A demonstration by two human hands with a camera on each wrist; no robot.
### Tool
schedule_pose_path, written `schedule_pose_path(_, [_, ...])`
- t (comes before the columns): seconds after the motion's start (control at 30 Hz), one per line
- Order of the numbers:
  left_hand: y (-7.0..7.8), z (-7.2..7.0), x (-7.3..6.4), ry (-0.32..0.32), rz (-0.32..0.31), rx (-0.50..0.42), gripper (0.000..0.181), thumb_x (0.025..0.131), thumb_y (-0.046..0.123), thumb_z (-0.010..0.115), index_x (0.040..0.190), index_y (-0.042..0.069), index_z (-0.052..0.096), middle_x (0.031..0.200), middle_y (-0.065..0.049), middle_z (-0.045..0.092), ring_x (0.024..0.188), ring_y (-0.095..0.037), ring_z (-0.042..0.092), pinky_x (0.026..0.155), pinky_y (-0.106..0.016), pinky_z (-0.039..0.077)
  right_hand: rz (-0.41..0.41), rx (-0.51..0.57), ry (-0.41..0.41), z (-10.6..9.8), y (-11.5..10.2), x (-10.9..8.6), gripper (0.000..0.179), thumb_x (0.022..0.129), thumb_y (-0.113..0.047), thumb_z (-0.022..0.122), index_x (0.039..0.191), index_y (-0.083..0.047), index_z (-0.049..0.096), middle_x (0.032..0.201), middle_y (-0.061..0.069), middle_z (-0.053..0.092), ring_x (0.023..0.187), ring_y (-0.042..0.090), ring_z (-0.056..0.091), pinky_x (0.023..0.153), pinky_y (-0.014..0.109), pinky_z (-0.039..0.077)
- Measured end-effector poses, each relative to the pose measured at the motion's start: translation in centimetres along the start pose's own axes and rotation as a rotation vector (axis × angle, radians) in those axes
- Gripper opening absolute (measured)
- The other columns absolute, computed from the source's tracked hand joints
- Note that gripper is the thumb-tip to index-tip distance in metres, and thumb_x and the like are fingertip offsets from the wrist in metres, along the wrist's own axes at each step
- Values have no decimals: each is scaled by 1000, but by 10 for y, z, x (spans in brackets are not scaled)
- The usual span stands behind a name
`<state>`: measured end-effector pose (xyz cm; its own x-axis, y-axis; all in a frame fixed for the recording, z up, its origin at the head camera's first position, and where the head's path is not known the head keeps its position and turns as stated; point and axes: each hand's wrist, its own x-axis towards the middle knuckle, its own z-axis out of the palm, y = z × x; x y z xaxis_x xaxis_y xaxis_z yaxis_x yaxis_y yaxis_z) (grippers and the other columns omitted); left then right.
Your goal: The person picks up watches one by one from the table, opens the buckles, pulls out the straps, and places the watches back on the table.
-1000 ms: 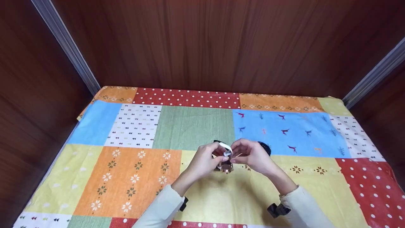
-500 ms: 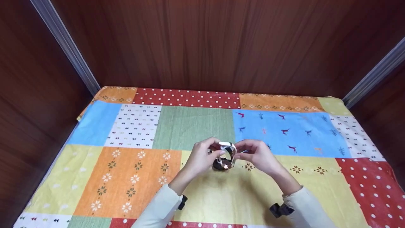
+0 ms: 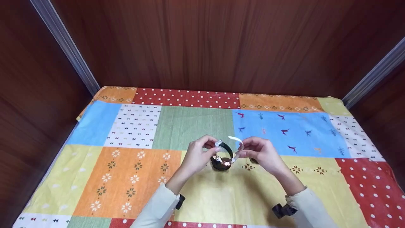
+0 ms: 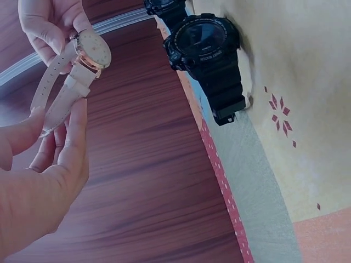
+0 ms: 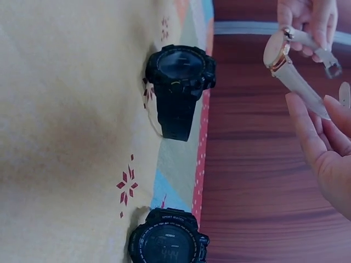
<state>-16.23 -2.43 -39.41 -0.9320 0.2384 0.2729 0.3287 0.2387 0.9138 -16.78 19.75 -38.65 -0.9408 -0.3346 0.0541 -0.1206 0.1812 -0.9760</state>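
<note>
Head view, please: how are the fingers, from left to right?

The left hand (image 3: 197, 155) pinches the buckle side of the white strap (image 4: 63, 107), with thumb and fingers almost together. The right hand (image 3: 262, 154) pinches the other strap part in the same narrow way, and the strap tip points out toward the left.

And where is the white watch (image 4: 94, 47)?

It is lifted above the surface, between the two hands, with its strap ends apart.

What is around it?

The left black watch (image 5: 178, 68) lies close beneath it. The right black watch (image 5: 170, 244) lies near the right hand, which hides most of it.

And the edges?

Patterned cloth (image 3: 193, 126) spreads widely on both sides; behind its far edge stands a wooden wall (image 3: 202, 44).
</note>
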Motion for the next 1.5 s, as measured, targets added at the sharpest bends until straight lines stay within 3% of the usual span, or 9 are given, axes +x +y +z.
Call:
schedule_pose_path(0.2, [-2, -1, -1, 7, -21, -9, 14, 82, 3, 65, 95, -2, 61, 83, -7, 62, 74, -18, 60, 64, -23, 51, -2, 36, 3, 1, -1, 1, 23, 78, 5, 65, 96, 15, 55, 84, 22, 65, 72, 25, 66, 44, 16, 33])
schedule_pose_path(0.37, [-4, -2, -1, 10, -40, -19, 14, 82, 2, 64, 94, -2, 61, 83, -8, 62, 73, -18, 60, 64, -23, 51, 10, 50, -9, 2, 0, 3, 22, 79, 5, 64, 98, 12, 57, 88, 26, 63, 76, 26, 66, 44, 16, 34])
schedule_pose_path(0.53, [-6, -3, -1, 14, -49, -60, 15, 82, 0, 64, 95, -5, 59, 85, -12, 61, 75, -22, 61, 64, -23, 52, 6, 78, -12, 4, 3, 5, 21, 79, 8, 63, 98, 12, 57, 89, 27, 62, 77, 26, 66, 61, 23, 51])
schedule_pose_path(0.6, [-8, -4, -1, 15, -53, -78, 16, 82, -1, 64, 96, -6, 59, 86, -13, 61, 75, -24, 61, 64, -23, 52, 3, 97, -18, 5, 5, 7, 21, 79, 9, 62, 98, 13, 56, 90, 28, 61, 78, 26, 66, 69, 29, 53])
schedule_pose_path(0.8, [-12, -6, -1, 21, -79, -82, 18, 81, 0, 64, 97, -7, 59, 86, -15, 61, 76, -26, 60, 64, -24, 52, 8, 86, -28, 10, 10, 11, 22, 78, 10, 62, 99, 15, 56, 91, 31, 60, 78, 27, 65, 76, 37, 52])
schedule_pose_path(1.0, [-8, -10, -4, 25, -128, -80, 15, 81, -2, 62, 95, -7, 59, 86, -14, 59, 78, -25, 59, 65, -25, 53, 36, 56, -22, 14, 15, 15, 21, 79, 10, 61, 100, 14, 56, 90, 28, 61, 78, 26, 65, 75, 36, 52])
schedule_pose_path(1.3, [-21, -14, -4, 30, -182, -48, 17, 82, -1, 62, 98, -5, 59, 87, -11, 59, 78, -21, 58, 66, -26, 53, 11, 86, -63, 22, 20, 21, 22, 79, 12, 58, 101, 12, 58, 86, 20, 64, 77, 25, 65, 73, 36, 53])
schedule_pose_path(1.5, [-25, -20, -5, 35, -215, -28, 16, 82, 0, 62, 97, -5, 59, 87, -11, 59, 78, -21, 57, 67, -27, 53, 54, 72, -61, 31, 21, 26, 21, 80, 11, 59, 101, 14, 56, 86, 19, 63, 79, 26, 64, 75, 37, 52])
